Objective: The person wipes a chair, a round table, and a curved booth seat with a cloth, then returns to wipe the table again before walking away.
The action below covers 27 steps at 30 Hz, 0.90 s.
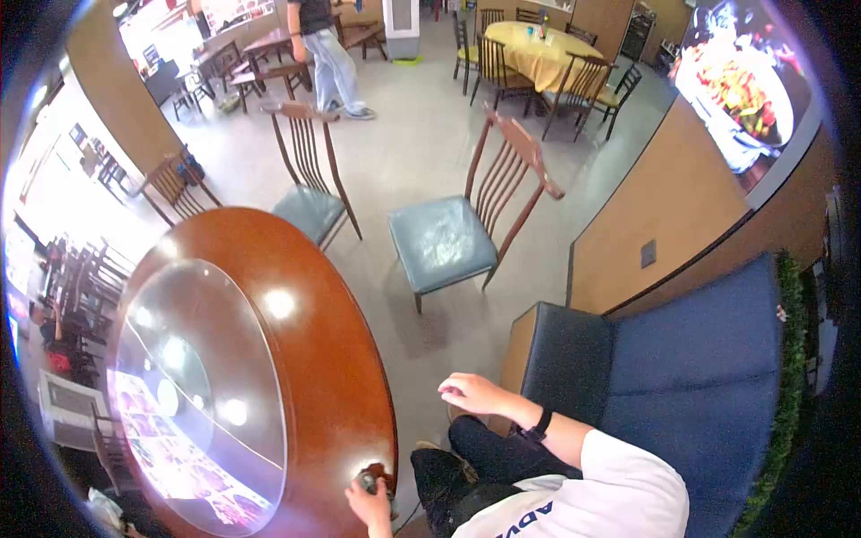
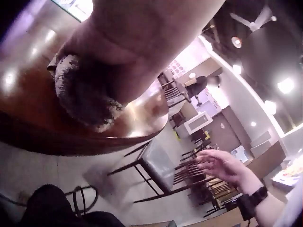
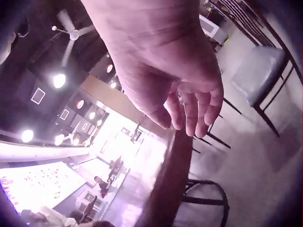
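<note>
Brown tabletop (image 1: 332, 359) and clear turntable (image 1: 220, 296) fill the lower left. I see the left hand (image 1: 372, 507) gripping a fuzzy grey cloth (image 2: 68, 90) at bottom centre; the right hand (image 1: 484, 394) hovers, fingers loosely curled. Upper right, a dish (image 1: 787, 115) (only pictured) holds food (image 1: 740, 94); two chairs (image 1: 444, 235) stand upper centre.

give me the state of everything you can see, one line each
wooden table: upright, shiny
glass turntable: flat, turning or not unclear
cloth: bunched
left hand: gripping the cloth
right hand: raised, holding nothing visible
nearest chair: upright, unoccupied
yellow tablecloth: spread
ceiling light: lit
ceiling fan: motion unclear
</note>
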Tool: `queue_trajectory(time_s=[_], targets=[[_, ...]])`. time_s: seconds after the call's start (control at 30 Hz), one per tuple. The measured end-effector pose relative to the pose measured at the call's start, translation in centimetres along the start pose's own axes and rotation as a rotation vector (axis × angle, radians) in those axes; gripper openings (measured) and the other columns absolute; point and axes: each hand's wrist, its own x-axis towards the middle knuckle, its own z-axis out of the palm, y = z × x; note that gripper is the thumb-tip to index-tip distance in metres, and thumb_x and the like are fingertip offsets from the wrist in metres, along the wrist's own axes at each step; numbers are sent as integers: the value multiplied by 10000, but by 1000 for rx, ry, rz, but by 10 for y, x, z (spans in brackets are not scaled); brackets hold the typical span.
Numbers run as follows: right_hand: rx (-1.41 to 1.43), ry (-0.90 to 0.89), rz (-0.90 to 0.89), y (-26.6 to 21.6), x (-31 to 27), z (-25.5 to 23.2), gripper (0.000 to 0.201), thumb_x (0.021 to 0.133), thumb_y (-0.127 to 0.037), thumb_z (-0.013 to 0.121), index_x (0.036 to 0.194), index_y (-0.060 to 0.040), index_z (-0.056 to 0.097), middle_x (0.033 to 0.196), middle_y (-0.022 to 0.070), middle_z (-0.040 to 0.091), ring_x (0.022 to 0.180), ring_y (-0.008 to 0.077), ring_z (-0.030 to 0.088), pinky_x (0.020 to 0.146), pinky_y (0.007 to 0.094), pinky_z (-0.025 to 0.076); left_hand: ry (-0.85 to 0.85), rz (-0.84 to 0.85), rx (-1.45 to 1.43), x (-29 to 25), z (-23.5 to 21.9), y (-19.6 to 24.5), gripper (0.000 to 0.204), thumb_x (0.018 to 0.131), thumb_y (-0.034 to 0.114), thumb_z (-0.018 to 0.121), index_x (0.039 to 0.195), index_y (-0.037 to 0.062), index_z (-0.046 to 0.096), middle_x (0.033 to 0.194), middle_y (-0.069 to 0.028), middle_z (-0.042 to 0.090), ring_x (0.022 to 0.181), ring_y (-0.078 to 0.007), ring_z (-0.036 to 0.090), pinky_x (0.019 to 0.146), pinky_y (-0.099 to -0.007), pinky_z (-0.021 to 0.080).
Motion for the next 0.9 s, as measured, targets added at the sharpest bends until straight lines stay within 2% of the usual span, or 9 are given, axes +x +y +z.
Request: queue_trajectory(time_s=[0.1,0.17,0.23,0.4,0.53,0.63,0.73,0.83,0.9], targets=[[-33,23,-50,-42,-5,-93,303,998,-306,652,1157,-53,707,1128,137,715,1002,275,703,900,383,558,-183,-12,84,12,-18,24,735,784,397,845,1320,-30,579,1236,-249,638,1090,-439,645,911,-475,549],[58,54,-9,-68,-5,-160,324,1001,-313,659,1185,-50,704,1137,150,720,1037,277,697,924,388,551,-637,-82,-211,35,-44,53,695,787,375,861,1287,-37,609,1213,-238,691,1125,-360,677,912,-450,557],[145,126,22,-47,8,-217,321,999,-305,667,1211,-67,706,1124,125,726,1055,235,689,942,375,540,-656,-203,-327,54,-26,49,550,831,329,848,1232,-7,681,1068,-118,761,988,-230,709,839,-400,563],[-39,546,-46,32,83,-381,359,902,-156,718,1224,-22,631,1005,109,658,917,205,658,823,372,547,-406,-206,-538,83,-38,88,338,849,235,810,1099,21,732,969,-64,744,885,-171,678,780,-357,547],[-519,963,54,135,180,-500,702,854,-280,764,1443,-54,456,1255,203,627,1064,390,637,942,475,525,-159,-313,-450,76,-57,146,396,819,287,832,1044,-11,700,948,-124,729,866,-207,670,817,-368,541],[-377,895,265,251,257,-540,755,851,-251,755,1488,-69,393,1307,211,618,1165,394,622,999,479,503,-41,-435,-320,53,-46,162,424,816,313,826,1032,-26,691,947,-144,728,877,-232,679,829,-385,541],[49,624,261,246,265,-541,753,828,-225,755,1481,-72,412,1338,196,616,1231,349,612,1023,444,498,-29,-594,-265,8,-45,185,451,810,330,820,1025,-44,688,949,-164,733,898,-259,696,841,-408,543],[165,491,188,235,257,-550,763,801,-213,768,1472,-74,432,1337,170,624,1232,304,618,1018,424,501,-13,-665,-334,-40,-11,176,463,798,334,808,1035,-49,702,970,-191,745,933,-303,715,860,-435,544],[56,471,213,219,246,-544,773,779,-199,778,1464,-70,446,1268,178,672,1148,318,670,970,422,532,-139,-809,-329,-84,8,171,371,815,294,813,970,-30,719,848,-103,728,769,-232,676,731,-398,532]])
